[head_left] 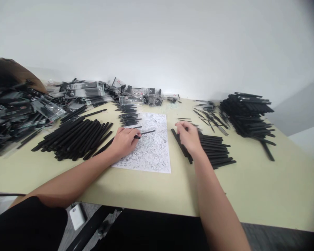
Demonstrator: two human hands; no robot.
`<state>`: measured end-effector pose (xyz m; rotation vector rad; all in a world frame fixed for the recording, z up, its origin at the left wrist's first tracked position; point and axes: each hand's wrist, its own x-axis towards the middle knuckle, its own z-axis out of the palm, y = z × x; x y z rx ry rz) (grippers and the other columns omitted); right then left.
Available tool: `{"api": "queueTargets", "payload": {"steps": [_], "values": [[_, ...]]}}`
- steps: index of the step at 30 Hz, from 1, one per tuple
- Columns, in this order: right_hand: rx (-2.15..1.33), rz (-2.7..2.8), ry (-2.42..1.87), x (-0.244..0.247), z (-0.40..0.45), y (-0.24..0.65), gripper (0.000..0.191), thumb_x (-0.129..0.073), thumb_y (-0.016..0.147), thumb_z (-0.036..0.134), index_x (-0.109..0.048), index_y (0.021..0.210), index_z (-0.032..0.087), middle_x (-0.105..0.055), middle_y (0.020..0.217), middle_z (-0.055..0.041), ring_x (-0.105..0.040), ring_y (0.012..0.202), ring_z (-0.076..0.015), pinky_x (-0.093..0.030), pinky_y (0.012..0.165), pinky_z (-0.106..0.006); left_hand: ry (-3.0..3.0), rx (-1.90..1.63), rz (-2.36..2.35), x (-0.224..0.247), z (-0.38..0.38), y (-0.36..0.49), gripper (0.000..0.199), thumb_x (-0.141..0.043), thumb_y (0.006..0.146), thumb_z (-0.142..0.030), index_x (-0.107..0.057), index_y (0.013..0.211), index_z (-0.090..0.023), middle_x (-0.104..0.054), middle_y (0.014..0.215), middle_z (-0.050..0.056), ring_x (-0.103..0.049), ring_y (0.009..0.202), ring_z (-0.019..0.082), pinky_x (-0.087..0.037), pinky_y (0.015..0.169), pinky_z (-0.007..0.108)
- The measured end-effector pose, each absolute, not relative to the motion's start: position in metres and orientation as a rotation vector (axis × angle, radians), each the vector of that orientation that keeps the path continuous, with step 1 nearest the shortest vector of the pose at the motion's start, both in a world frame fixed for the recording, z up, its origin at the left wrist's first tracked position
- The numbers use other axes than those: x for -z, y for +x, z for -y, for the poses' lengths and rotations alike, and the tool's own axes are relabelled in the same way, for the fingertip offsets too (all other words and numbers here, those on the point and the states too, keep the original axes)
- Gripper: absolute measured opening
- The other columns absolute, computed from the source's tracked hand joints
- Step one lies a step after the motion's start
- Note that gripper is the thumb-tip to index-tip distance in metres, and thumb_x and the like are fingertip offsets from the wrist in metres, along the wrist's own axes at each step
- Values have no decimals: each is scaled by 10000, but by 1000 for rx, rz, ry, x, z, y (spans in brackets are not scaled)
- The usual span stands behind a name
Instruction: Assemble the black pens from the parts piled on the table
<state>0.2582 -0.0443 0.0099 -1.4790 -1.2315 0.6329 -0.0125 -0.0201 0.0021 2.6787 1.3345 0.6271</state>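
Observation:
My left hand (125, 142) rests over a scribbled sheet of paper (154, 157), fingers closed. A thin black pen refill (149, 132) sticks out of it to the right, and a short thicker black end shows below the fingers. My right hand (187, 136) is raised right of the paper, thumb and fingers drawn together; what they hold, if anything, cannot be made out. Under and beside it lie black pen barrels (216, 150). Left of my left hand is a heap of black pen barrels (75, 139). Thin black refills (128, 115) lie in a row at the paper's top left.
Clear plastic packets (83, 89) are heaped along the wall and at the left, before a cardboard box (23, 71). A stack of black pens (247, 115) stands at the right, near loose thin parts (209, 116). A white device (77, 216) is below the table edge.

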Motion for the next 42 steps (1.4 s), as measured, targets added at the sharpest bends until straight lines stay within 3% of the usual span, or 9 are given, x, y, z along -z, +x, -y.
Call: {"api": "queueTargets", "payload": {"steps": [3,6,14,22,42], "values": [[-601,1450,-1502,-11,49,236,342,-535,846,512,-606,709,208,-590,672,8,-537,669,-151,-419,656,-283,2704,-649,-1300,-2,20,-13,207,-429,875,-162,-596,984,-218,-743,963,37,-670,901,230,-373,905,395],[-620,1498,-1488,-12,52,221,328,-530,852,490,-592,692,210,-598,668,9,-529,662,-154,-403,685,-289,2728,-651,-1294,-2,21,-13,195,-428,896,-188,-605,971,-216,-740,949,42,-667,876,227,-385,896,390],[-607,1294,-1429,-12,48,237,346,-555,823,512,-527,628,228,-502,559,33,-468,559,-137,-372,569,-271,2618,-645,-1506,-1,23,-10,354,-450,948,-442,-581,1141,-175,-731,979,97,-678,932,266,-426,911,417],[-763,1269,-1359,-13,49,233,378,-580,800,575,-536,641,235,-470,521,40,-455,503,-126,-347,483,-257,2583,-642,-1531,-2,24,-9,381,-451,944,-443,-566,1190,-176,-698,1147,115,-670,991,266,-442,945,423],[-761,1222,-1347,-16,52,231,355,-601,812,534,-543,644,226,-475,532,43,-451,506,-115,-348,495,-252,2543,-620,-1536,-2,22,-10,318,-456,942,-424,-568,1127,-190,-701,1109,91,-668,963,259,-437,932,420]]}}
